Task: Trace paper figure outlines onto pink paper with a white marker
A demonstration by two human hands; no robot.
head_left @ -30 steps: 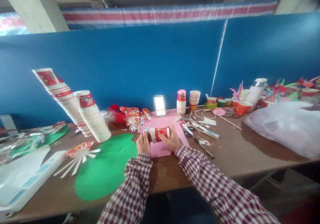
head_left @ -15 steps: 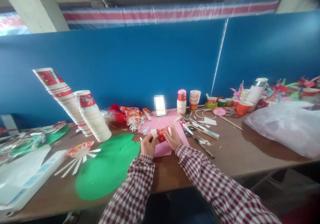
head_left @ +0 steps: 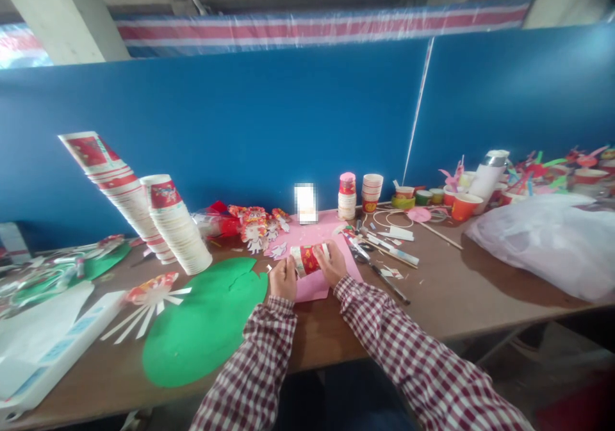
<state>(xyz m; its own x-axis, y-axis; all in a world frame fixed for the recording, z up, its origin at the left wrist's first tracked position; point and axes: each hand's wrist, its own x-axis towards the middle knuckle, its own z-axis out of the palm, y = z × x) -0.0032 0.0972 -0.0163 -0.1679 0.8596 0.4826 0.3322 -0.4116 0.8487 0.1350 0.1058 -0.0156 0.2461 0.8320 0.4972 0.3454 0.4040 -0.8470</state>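
A red and white paper cup (head_left: pixel 308 258) lies on its side in the air between my hands, over a pink paper sheet (head_left: pixel 317 290). My right hand (head_left: pixel 335 262) is wrapped round its right end. At the left end, my left hand (head_left: pixel 283 279) is closed with thumb and fingers on the cup's edge. Just beyond my hands lie paper cut-outs of small cartoon figures (head_left: pixel 255 235). A large green paper shape (head_left: pixel 202 328) is on the table left of my left forearm.
Two tall leaning stacks of paper cups (head_left: pixel 180 232) stand at left, near a fringed cut cup (head_left: pixel 154 293) and a white box (head_left: pixel 62 360). To the right lie pens (head_left: pixel 391 252), short cup stacks (head_left: pixel 372 191), a white bottle (head_left: pixel 490 178) and a plastic bag (head_left: pixel 542 245). A blue partition (head_left: pixel 264 117) rises behind.
My left fingers have shifted toward the cup's left end, showing more of its side. My right hand keeps its hold. The view has moved slightly.
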